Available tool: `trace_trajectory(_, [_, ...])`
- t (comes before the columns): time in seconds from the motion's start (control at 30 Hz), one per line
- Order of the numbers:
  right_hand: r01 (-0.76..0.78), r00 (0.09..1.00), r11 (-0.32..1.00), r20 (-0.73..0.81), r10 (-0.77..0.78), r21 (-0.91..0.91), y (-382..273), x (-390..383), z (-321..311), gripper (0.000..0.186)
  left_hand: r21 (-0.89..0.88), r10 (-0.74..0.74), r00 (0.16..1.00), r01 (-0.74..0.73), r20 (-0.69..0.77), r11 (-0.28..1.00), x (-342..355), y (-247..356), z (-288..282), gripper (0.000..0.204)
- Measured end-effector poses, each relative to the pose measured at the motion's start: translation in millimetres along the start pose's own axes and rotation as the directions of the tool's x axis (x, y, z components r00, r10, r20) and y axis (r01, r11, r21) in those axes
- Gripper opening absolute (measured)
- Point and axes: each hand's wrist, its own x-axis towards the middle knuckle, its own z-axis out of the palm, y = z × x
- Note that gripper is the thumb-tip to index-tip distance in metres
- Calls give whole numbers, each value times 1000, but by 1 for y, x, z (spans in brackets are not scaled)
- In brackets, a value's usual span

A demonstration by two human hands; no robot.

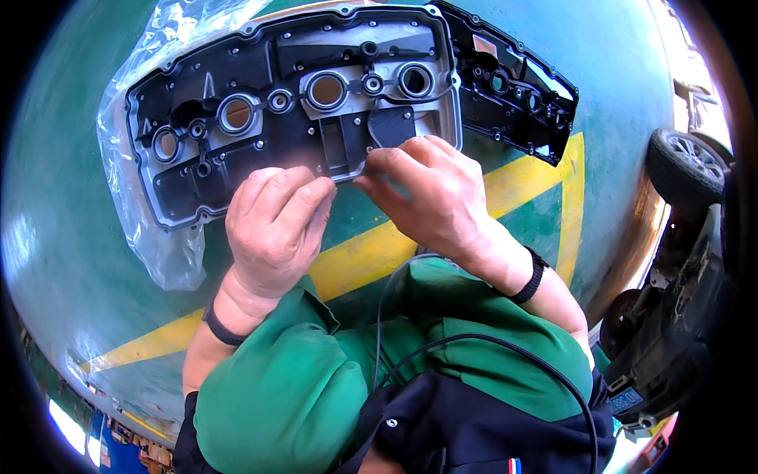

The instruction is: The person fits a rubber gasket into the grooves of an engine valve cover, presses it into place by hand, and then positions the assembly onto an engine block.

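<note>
A large black and silver engine valve cover (278, 62) lies across the upper middle, with round openings and small bolts along it. My left hand (276, 225) is at its lower front edge, fingers curled and closed. My right hand (430, 193) is just to the right, also at that edge, index finger bent toward the thumb. Whatever is between the fingertips of either hand is too small or hidden to make out. A second black cover (517, 118) lies behind the first on the right. Clear plastic sheeting (170, 261) shows under the left of the large cover.
The green floor (95, 261) carries yellow painted lines (355, 261). A car wheel (684, 163) and dark vehicle body (671, 308) are at the right. Black cables (505, 347) run over my green-clad legs (276, 403). Clutter and bright openings sit at the lower left rim.
</note>
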Motion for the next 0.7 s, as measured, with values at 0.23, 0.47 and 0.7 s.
trace_trajectory(0.23, [46,998,998,-40,-44,41,6,-2,1,20,46,66,998,-66,6,997,-3,-1,6,27])
trace_trajectory(0.47, [18,999,997,25,-20,81,5,2,0,19,175,195,981,-194,11,965,-17,-13,12,26])
trace_trajectory(0.7, [-168,986,953,59,158,253,-4,-16,-15,16,245,280,960,-277,21,929,-20,-21,14,25])
